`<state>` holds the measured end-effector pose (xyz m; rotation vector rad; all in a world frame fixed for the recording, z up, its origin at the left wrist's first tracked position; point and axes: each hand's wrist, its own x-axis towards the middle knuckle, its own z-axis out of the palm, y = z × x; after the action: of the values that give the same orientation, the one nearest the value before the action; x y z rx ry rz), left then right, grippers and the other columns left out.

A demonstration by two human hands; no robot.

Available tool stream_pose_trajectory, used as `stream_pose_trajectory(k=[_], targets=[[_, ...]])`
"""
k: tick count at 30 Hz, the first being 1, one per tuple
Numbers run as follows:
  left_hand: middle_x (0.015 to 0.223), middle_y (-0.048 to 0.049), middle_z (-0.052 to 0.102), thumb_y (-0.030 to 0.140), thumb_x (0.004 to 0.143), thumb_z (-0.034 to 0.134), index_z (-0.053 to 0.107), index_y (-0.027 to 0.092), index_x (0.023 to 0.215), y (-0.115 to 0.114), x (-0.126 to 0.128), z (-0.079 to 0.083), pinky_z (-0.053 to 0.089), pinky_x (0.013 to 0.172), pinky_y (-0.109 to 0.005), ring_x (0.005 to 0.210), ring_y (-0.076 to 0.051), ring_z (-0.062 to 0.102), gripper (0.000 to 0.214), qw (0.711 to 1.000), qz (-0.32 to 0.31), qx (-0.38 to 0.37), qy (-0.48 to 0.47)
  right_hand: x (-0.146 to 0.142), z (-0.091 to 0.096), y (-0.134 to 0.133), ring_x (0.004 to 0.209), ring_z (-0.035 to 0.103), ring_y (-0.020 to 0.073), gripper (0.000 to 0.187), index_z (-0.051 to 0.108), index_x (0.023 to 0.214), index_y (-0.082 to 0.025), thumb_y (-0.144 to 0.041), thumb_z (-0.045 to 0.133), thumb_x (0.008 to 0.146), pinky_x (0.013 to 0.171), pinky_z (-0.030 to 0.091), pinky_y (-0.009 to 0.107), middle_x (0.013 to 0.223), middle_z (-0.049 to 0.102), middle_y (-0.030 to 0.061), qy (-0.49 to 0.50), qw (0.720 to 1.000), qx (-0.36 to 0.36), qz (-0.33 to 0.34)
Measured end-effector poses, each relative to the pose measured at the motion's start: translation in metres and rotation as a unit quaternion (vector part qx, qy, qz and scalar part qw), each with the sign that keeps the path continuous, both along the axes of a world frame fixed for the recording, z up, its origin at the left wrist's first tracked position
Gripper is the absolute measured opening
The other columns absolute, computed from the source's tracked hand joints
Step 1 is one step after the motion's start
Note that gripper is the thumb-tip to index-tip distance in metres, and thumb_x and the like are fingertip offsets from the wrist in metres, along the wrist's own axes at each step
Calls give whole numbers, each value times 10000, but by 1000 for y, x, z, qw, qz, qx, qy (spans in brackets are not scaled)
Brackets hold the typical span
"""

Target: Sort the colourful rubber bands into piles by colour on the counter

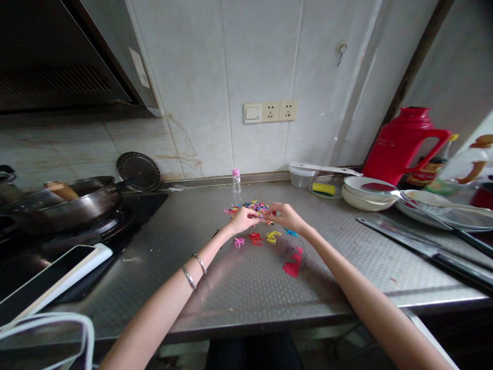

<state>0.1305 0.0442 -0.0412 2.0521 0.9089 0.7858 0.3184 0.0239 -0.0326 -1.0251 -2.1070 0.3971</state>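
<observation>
A mixed pile of small coloured rubber bands (259,206) lies on the metal countertop, just behind my hands. My left hand (245,220) is closed in a pinch at the pile's front edge. Facing it, my right hand (287,217) pinches too, fingertips nearly meeting the left ones. Whatever is between the fingertips is too small to make out. Nearer to me lie separate clusters: pink bands (239,242), red bands (255,238), yellow bands (273,237) and blue bands (291,233), the blue partly beside my right wrist. Something dark shows by my left wrist.
A pink-capped clear bottle (236,182) stands behind the pile. A red-pink scrap (294,262) lies in front. To the right are stacked bowls (365,198), a knife (400,236), a sponge (323,189) and a red thermos (400,144). At left, a pan (77,200) sits on the stove.
</observation>
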Motion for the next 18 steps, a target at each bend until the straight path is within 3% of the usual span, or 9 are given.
stream_pose_trajectory(k=[8,14,18], targets=[[534,-20,588,293,697,600,665,75,894,6,-10,5,319,458,-188,455,-77,456,301,999,38,-13,1,35,8,9,625,541,134,275,704,754,-161,-393,562,715,585,408,231,709,661,41,-17,998,-27,-59],[507,-22,564,242,696,573,676,75,756,23,-31,14,309,432,-179,442,-65,442,205,989,149,-21,-6,76,-3,21,471,487,99,250,715,705,-151,-351,574,657,425,354,203,589,652,18,-77,980,-167,-70],[457,0,526,220,676,582,677,83,728,25,-41,19,294,409,-174,402,-52,406,174,981,187,-46,2,89,-11,24,412,447,83,229,717,684,-156,-331,588,615,351,317,188,531,623,8,-109,959,-254,-63]])
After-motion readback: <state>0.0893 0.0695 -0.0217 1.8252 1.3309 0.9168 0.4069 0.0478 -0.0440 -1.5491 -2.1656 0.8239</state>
